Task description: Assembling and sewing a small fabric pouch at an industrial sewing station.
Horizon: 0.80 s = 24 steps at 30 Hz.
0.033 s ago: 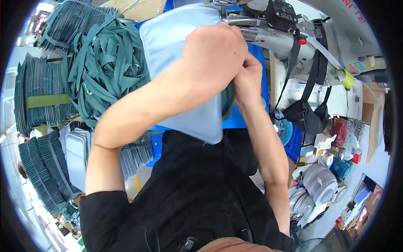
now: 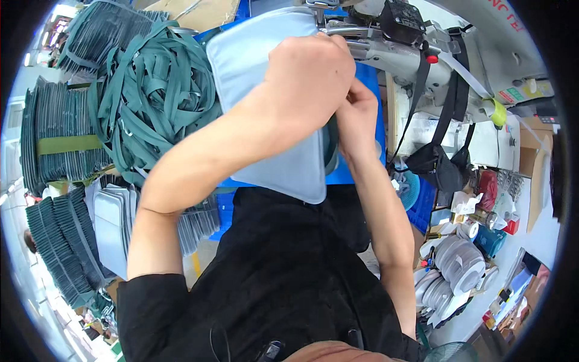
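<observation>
A light grey-blue fabric panel (image 2: pixel 241 66) with rounded corners lies across the blue tabletop (image 2: pixel 344 175), its near corner hanging over the front edge. My left hand (image 2: pixel 310 75) is closed over the panel's right side, close to the needle area of a sewing machine (image 2: pixel 322 9). Just right of it, my right hand (image 2: pixel 360 114) is closed in a pinch at the panel's right edge. Below that pinch runs a dark green fabric strip (image 2: pixel 331 145) along the same edge. Both sets of fingertips are partly hidden, the left ones by the back of the hand.
A big tangle of green straps (image 2: pixel 151 96) lies left of the panel. Bundled stacks of green pieces (image 2: pixel 63 133) and grey panels (image 2: pixel 111 226) stand farther left. Black straps with a pouch (image 2: pixel 431 163) hang from the machine at right. White spools (image 2: pixel 458 265) sit lower right.
The panel has shifted slightly to the right and turned a little. My left forearm has moved slightly right with it, while both hands stay closed in nearly the same place.
</observation>
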Tool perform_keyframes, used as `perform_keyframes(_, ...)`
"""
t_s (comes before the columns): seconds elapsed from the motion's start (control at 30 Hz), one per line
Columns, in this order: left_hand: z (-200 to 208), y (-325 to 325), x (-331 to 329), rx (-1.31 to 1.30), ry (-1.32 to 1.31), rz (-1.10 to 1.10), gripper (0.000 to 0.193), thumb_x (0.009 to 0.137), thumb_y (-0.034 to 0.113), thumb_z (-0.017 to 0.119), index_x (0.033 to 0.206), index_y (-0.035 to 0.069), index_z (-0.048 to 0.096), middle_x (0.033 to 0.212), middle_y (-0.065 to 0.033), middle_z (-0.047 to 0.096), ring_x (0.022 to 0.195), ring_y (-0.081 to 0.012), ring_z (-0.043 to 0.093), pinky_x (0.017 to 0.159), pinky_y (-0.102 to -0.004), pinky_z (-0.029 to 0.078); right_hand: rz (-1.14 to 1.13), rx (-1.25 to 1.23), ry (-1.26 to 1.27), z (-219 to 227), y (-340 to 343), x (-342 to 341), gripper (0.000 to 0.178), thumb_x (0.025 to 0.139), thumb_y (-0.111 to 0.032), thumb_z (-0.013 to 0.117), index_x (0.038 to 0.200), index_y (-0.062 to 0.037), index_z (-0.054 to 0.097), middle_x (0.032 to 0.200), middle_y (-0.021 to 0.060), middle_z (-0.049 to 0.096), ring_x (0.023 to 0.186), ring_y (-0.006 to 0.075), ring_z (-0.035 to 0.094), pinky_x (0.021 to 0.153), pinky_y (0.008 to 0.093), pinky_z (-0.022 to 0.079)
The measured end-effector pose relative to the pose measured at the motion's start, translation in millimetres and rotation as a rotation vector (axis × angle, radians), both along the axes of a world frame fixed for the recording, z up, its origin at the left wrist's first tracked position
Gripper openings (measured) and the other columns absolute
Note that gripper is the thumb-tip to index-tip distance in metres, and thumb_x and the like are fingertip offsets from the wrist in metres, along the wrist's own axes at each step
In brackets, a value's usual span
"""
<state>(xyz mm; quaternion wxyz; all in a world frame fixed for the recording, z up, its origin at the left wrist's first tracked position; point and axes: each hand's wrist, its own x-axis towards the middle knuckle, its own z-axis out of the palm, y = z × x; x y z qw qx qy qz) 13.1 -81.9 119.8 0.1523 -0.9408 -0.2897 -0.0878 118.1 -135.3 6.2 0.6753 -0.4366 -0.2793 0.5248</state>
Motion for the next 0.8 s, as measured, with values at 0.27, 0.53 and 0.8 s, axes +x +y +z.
perform_keyframes(0.27,-35.0,-46.4,-34.1,-0.225,-0.444,0.131,0.045,0.076,0.02,0.075,0.113,-0.001,0.063,0.109,-0.0185,0.069,0.104,-0.0311,0.07,0.075,-0.0405,0.056,-0.012,0.036,-0.55,-9.1,-92.3,9.9,0.046,0.077,0.005,0.068,0.122,-0.0002,0.071,0.116,0.0104,0.062,0.098,0.0137,0.059,0.088,0.027,0.05)
perform_keyframes(0.53,-72.2,-97.5,-60.2,-0.099,-0.662,-0.358,0.026,0.074,0.008,0.077,0.099,0.004,0.071,0.12,-0.0065,0.072,0.103,-0.0225,0.069,0.071,-0.0329,0.051,0.085,-0.15,0.027,12.2,-117.1,-5.3,0.025,0.095,0.001,0.065,0.119,0.0032,0.07,0.092,0.0014,0.068,0.071,0.0049,0.064,0.056,0.0213,0.059)
perform_keyframes(0.8,-33.1,-70.8,-52.0,-0.08,-0.52,-0.322,0.019,0.074,0.0,0.072,0.093,0.002,0.07,0.11,-0.0071,0.076,0.09,-0.02,0.071,0.069,-0.0326,0.051,0.049,-0.037,0.206,20.8,-82.8,-17.2,0.024,0.098,0.0,0.064,0.12,0.0036,0.069,0.091,0.0022,0.072,0.079,0.0065,0.068,0.067,0.0258,0.064)
